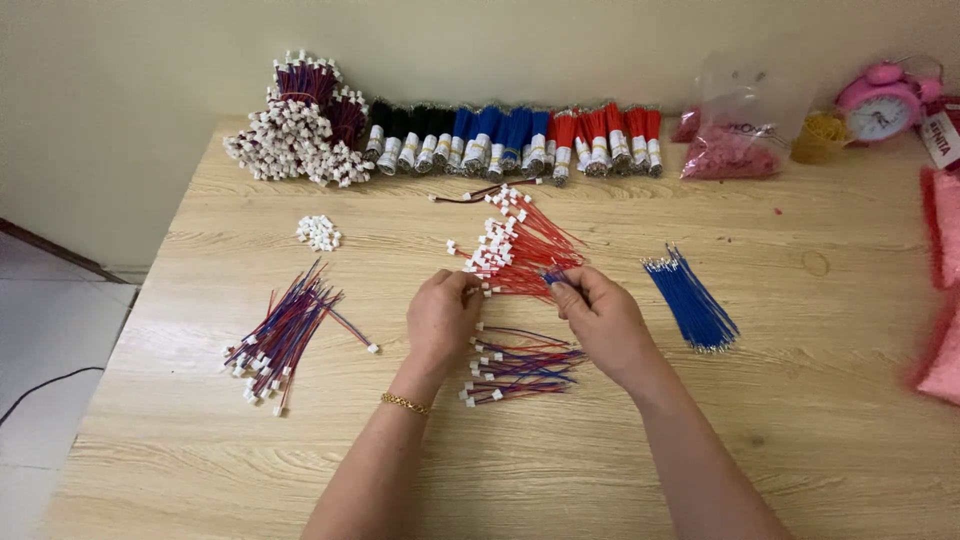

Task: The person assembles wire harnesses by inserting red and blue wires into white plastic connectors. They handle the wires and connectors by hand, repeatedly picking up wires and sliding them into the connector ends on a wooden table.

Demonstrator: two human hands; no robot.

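Note:
My left hand [441, 318] pinches a small white connector at the near end of a fan of red wires with white connectors [520, 247]. My right hand [598, 316] pinches a blue wire end close beside that connector. Under and between both hands lies a small pile of red-and-blue wire pairs with white plugs [520, 368]. A bundle of loose blue wires [692, 300] lies just right of my right hand. A gold bracelet circles my left wrist.
A larger heap of red-and-blue pairs [283, 335] lies at the left, with loose white connectors [318, 232] behind it. Along the wall stand bundled black, blue and red wires [515, 140], a connector-tipped stack [295, 125], a pink-filled bag [732, 150] and a pink alarm clock [880, 105].

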